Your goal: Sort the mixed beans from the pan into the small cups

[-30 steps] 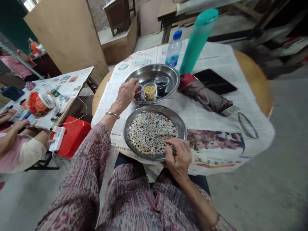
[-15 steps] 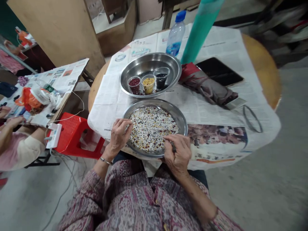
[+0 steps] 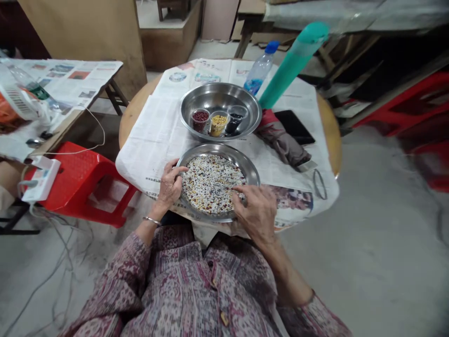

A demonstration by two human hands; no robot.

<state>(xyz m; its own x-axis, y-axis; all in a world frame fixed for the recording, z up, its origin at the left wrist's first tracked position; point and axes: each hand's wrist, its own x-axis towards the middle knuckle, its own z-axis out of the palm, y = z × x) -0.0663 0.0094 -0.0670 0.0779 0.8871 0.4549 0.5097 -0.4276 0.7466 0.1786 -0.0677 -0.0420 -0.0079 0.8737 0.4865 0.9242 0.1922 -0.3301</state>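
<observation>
A shallow metal tray (image 3: 253,173) sits at the table's near edge, spread with mixed grains (image 3: 212,182), mostly white with black, yellow and dark red ones. At its left rim is my left hand (image 3: 171,185), fingers curled around the edge and the index fingertip reaching inside. Over the right side of the grains, my right hand (image 3: 257,208) has its thumb and index finger bent close together; anything between them is too small to make out. Behind stands a metal basin (image 3: 217,91) holding clear cups of red beans (image 3: 200,117), yellow grains (image 3: 219,122) and black beans (image 3: 235,117).
Newspaper (image 3: 147,140) covers the round table. A water bottle (image 3: 258,70), a green cylinder (image 3: 294,65), a folded umbrella (image 3: 284,140) and a dark tablet (image 3: 294,126) lie toward the back right. At left, a red stool (image 3: 77,182) carries a power strip (image 3: 42,180) with cables.
The camera view has shifted, showing more to the right. My left index finger has straightened over the tray rim, and my right fingertips sit farther in over the grains.
</observation>
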